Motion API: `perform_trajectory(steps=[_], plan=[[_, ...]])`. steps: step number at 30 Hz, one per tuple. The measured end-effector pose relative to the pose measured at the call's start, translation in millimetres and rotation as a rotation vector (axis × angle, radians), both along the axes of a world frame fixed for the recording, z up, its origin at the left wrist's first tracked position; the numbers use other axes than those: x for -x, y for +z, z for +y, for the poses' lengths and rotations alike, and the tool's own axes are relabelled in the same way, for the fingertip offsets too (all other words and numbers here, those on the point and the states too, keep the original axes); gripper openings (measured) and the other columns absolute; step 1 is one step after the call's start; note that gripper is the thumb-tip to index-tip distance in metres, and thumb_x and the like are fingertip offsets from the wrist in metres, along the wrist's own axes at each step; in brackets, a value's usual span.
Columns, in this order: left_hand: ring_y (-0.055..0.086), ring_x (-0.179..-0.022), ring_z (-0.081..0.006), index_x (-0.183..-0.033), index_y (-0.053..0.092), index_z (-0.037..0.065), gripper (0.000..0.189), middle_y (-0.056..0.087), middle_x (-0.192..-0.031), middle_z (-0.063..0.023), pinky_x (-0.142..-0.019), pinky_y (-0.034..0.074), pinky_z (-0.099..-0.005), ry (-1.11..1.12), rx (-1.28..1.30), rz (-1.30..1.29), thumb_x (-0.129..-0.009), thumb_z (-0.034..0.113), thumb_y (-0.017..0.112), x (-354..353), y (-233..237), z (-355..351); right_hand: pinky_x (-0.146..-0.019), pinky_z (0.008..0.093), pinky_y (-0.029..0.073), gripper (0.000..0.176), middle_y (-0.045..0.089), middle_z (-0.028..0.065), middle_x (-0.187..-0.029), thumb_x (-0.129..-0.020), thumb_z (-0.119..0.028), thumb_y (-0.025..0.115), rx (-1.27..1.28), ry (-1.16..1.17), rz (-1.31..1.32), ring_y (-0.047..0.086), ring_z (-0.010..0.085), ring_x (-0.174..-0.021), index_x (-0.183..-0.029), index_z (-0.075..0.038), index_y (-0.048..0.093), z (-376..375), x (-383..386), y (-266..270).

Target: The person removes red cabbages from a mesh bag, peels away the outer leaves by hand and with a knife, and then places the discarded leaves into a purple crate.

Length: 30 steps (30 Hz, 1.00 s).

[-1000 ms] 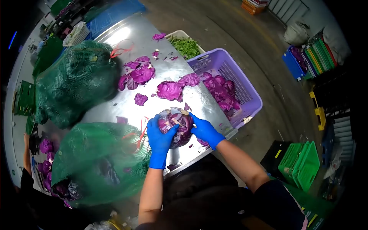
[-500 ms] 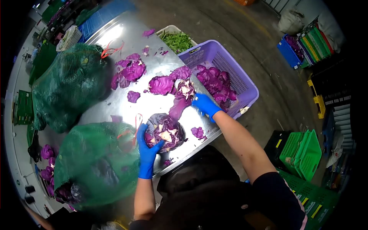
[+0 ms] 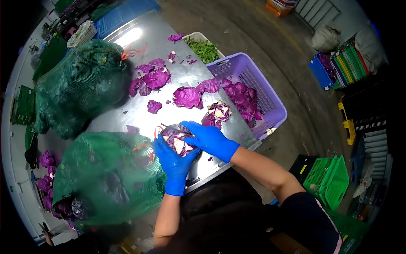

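Both hands wear blue gloves and hold a red cabbage head (image 3: 178, 142) near the front edge of the metal table (image 3: 127, 108). My left hand (image 3: 173, 163) cups it from the left and below, its cut stem end facing up. On its upper right side, my right hand (image 3: 209, 139) presses with bent fingers. A trimmed piece with a pale core (image 3: 219, 112) lies to the right, above my right hand. Loose purple leaves (image 3: 188, 97) are spread farther back. A green mesh bag (image 3: 105, 178) touches the area left of my left hand.
A second full mesh bag (image 3: 84, 84) stands at the back left. Beyond the table's right edge, a purple crate (image 3: 270, 95) holds purple leaves, beside a pale crate of greens (image 3: 205, 51). Green crates (image 3: 327, 182) stand on the floor at the right.
My right hand has moved left from the table's right edge onto the cabbage head. The trimmed piece now lies apart from it, and the view has shifted slightly.
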<state>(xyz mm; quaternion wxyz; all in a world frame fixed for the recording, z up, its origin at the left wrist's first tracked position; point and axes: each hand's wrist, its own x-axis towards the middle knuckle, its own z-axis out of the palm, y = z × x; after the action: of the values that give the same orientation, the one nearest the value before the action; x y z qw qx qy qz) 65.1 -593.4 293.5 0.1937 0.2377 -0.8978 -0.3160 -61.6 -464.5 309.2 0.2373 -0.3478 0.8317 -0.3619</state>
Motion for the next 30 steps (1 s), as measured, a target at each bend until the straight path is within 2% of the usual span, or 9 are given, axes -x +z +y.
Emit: perform_trajectory(steps=[3,6,7,10,15,20,23,27,30], plan=[[0.039,-0.129,-0.0463,-0.148,0.019,-0.003,0.128,0.034,-0.142,-0.0303,-0.108,0.035,-0.0503,-0.011,0.000,-0.032,-0.053,0.040,0.093,11,2,-3,-0.078,0.0489,0.053,0.066,0.063,0.0190,-0.118,-0.095,-0.046,0.053,-0.260,-0.029,-0.003,0.066,0.0407,-0.095,-0.147,-0.012,0.032,-18,-6,28],[0.040,-0.128,-0.0466,-0.146,0.022,-0.007,0.127,0.034,-0.143,-0.0313,-0.107,0.036,-0.0510,0.059,-0.098,-0.146,-0.052,0.039,0.094,28,7,-6,-0.078,0.0505,0.053,0.060,0.061,0.0273,-0.112,-0.097,-0.050,0.047,-0.244,0.038,0.080,0.066,0.0421,-0.091,-0.140,-0.010,0.040,-30,23,-5],[0.040,-0.128,-0.0467,-0.144,0.025,-0.010,0.125,0.036,-0.142,-0.0319,-0.108,0.035,-0.0512,0.053,-0.057,-0.169,-0.052,0.041,0.093,33,7,-10,-0.083,0.0506,0.051,0.054,0.063,0.0289,-0.110,-0.098,-0.048,0.045,-0.251,0.034,-0.118,0.065,0.0428,-0.094,-0.132,-0.006,0.047,-37,45,6],[0.039,-0.129,-0.0465,-0.144,0.025,-0.010,0.125,0.036,-0.142,-0.0312,-0.109,0.033,-0.0507,-0.067,0.066,-0.123,-0.053,0.042,0.093,18,21,-1,-0.089,0.0492,0.049,0.057,0.061,0.0300,-0.116,-0.091,-0.049,0.056,-0.188,-0.160,-0.197,0.062,0.0421,-0.105,-0.121,-0.001,0.055,-36,88,-40],[0.034,-0.133,-0.0432,-0.149,0.022,0.000,0.127,0.034,-0.143,-0.0272,-0.111,0.032,-0.0495,-0.105,-0.143,-0.095,-0.052,0.035,0.094,7,16,-25,-0.087,0.0494,0.050,0.059,0.064,0.0276,-0.112,-0.081,-0.044,0.071,-0.015,-0.294,-0.181,0.063,0.0403,-0.103,-0.115,0.003,0.057,-20,92,-103],[0.028,-0.141,-0.0425,-0.148,0.028,-0.001,0.127,0.029,-0.152,-0.0247,-0.114,0.030,-0.0484,-0.390,-0.151,-0.125,-0.048,0.042,0.095,16,12,-50,-0.083,0.0489,0.052,0.067,0.063,0.0243,-0.118,-0.084,-0.042,0.070,-0.271,-0.362,0.080,0.065,0.0391,-0.098,-0.133,-0.003,0.047,1,98,-70],[0.029,-0.142,-0.0413,-0.148,0.033,0.006,0.120,0.026,-0.153,-0.0243,-0.114,0.032,-0.0470,-0.572,-0.245,-0.170,-0.050,0.037,0.094,45,43,-59,-0.089,0.0478,0.051,0.073,0.059,0.0238,-0.127,-0.088,-0.046,0.065,-0.103,-0.175,0.027,0.063,0.0398,-0.104,-0.144,-0.007,0.039,-12,72,31],[0.036,-0.136,-0.0385,-0.146,0.025,-0.006,0.115,0.029,-0.148,-0.0270,-0.113,0.033,-0.0446,-0.213,-0.402,0.031,-0.059,0.030,0.091,40,17,-31,-0.087,0.0414,0.052,0.067,0.065,0.0220,-0.118,-0.091,-0.048,0.062,0.130,-0.169,-0.057,0.066,0.0363,-0.101,-0.144,-0.012,0.044,2,52,2],[0.044,-0.125,-0.0371,-0.141,0.032,-0.008,0.114,0.045,-0.133,-0.0259,-0.103,0.040,-0.0457,-0.044,-0.304,-0.069,-0.057,0.039,0.093,67,28,2,-0.085,0.0430,0.053,0.067,0.062,0.0241,-0.121,-0.093,-0.050,0.056,-0.084,-0.125,-0.053,0.066,0.0379,-0.100,-0.143,-0.006,0.043,11,47,11]])
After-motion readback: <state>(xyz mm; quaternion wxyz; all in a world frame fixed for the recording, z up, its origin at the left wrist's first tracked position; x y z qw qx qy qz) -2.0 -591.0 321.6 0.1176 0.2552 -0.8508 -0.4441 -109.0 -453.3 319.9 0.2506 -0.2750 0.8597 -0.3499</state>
